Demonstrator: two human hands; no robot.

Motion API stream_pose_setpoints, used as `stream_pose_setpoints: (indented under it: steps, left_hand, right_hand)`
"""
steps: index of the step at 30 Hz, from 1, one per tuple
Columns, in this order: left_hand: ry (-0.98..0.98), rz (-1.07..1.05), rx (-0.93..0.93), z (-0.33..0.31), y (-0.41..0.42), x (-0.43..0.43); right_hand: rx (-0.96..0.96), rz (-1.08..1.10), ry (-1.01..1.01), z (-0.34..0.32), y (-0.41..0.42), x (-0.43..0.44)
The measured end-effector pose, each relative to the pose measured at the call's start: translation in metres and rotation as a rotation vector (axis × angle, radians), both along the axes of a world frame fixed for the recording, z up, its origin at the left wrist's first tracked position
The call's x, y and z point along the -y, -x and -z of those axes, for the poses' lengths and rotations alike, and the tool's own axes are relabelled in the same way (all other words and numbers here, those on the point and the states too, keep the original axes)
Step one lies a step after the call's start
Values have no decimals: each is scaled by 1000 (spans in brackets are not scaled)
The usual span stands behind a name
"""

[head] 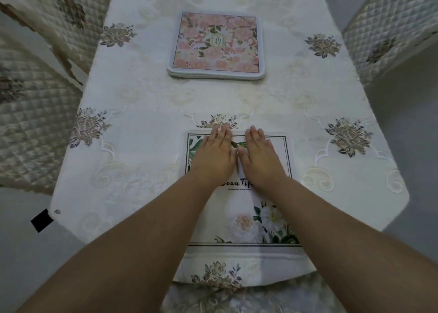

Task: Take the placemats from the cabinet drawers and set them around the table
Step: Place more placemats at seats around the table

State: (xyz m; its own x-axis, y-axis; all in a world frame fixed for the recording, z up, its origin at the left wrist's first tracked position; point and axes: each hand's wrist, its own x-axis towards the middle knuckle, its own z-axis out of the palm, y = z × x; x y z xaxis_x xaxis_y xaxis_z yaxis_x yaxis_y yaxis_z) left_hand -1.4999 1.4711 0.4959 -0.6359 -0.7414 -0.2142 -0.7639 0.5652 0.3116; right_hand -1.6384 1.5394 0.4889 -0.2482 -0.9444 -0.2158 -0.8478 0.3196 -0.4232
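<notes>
Both hands lie flat on the near placemat (239,194): left hand (214,155) and right hand (259,157) side by side, fingers straight and together. A stack of pink floral placemats (216,44) sits farther along the bench (142,94), mid-width.

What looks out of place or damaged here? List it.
The quilted chair cover on the left has a ragged, torn-looking edge with brown showing beneath. The pink placemat stack sits mid-table, not dealt out. The white placemat under the left hand and right hand lies square.
</notes>
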Motion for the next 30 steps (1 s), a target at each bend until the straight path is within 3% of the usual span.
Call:
stream_pose_setpoints:
  steps: [7,12,17,23,25,30]
  left_hand:
    - [46,-211,0,19,-54,24]
    - [31,-233,26,18,-72,25]
    - [-130,-298,-43,-7,-73,12]
    - [-521,-484,-641,-69,-74,-37]
    - [-596,-478,-757,-96,-76,-53]
    - [-475,-386,-643,-155,-101,-97]
  right_hand:
    - [-178,91,0,14,47,-30]
    - [-133,165,-52,15,65,-37]
    - [107,256,-10,-18,56,-36]
    - [608,350,218,-89,5,-77]
    - [703,381,249,-115,-8,-83]
    - [688,254,240,-164,-23,-104]
